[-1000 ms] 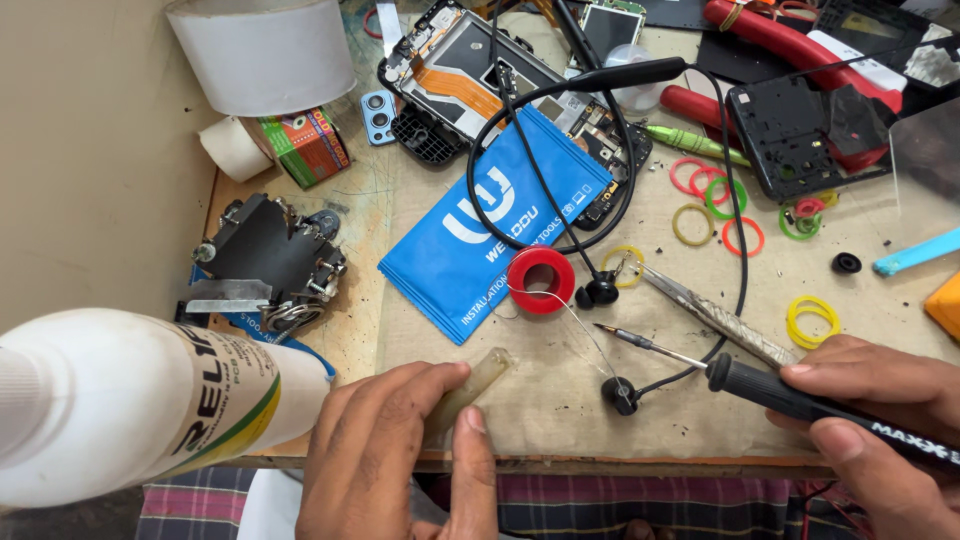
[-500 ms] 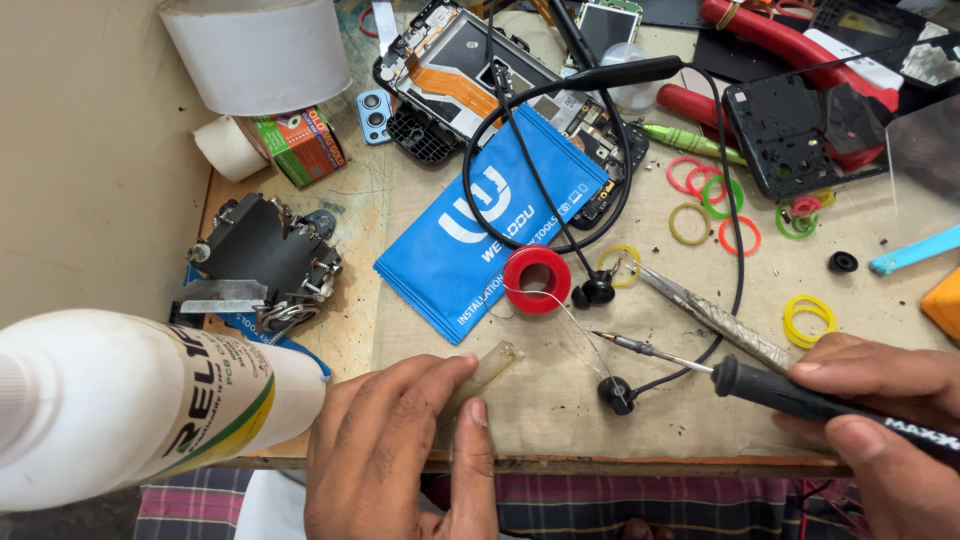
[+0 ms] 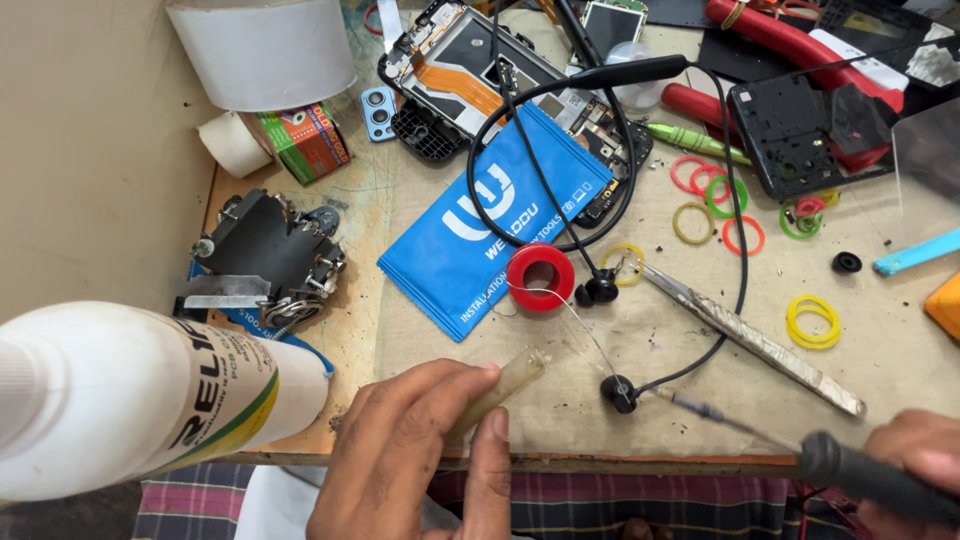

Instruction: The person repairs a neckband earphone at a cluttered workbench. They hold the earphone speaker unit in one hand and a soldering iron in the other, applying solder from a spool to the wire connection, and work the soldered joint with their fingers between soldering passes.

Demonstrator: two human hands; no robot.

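My left hand (image 3: 420, 455) lies at the near edge of the table, fingers closed around a small translucent yellowish tube (image 3: 510, 378) that points up and to the right. My right hand (image 3: 915, 470) sits at the bottom right corner and grips a black-handled soldering iron (image 3: 850, 468); its thin metal tip (image 3: 700, 408) reaches left to a black earbud (image 3: 618, 391). The earbud hangs on a black neckband cable (image 3: 740, 250). A red solder spool (image 3: 540, 277) with loose wire lies just beyond the tube, beside a second earbud (image 3: 598, 290).
A large white bottle (image 3: 120, 400) fills the lower left. A blue pouch (image 3: 495, 220), an opened phone (image 3: 465, 65), metal tweezers (image 3: 750, 335), coloured rubber bands (image 3: 812, 320), a black metal holder (image 3: 265, 255), a white tape roll (image 3: 265, 45) and red tools (image 3: 790, 45) crowd the table.
My right hand and the soldering iron have slid right and down, so less of the hand shows. The left hand keeps its hold on the tube.
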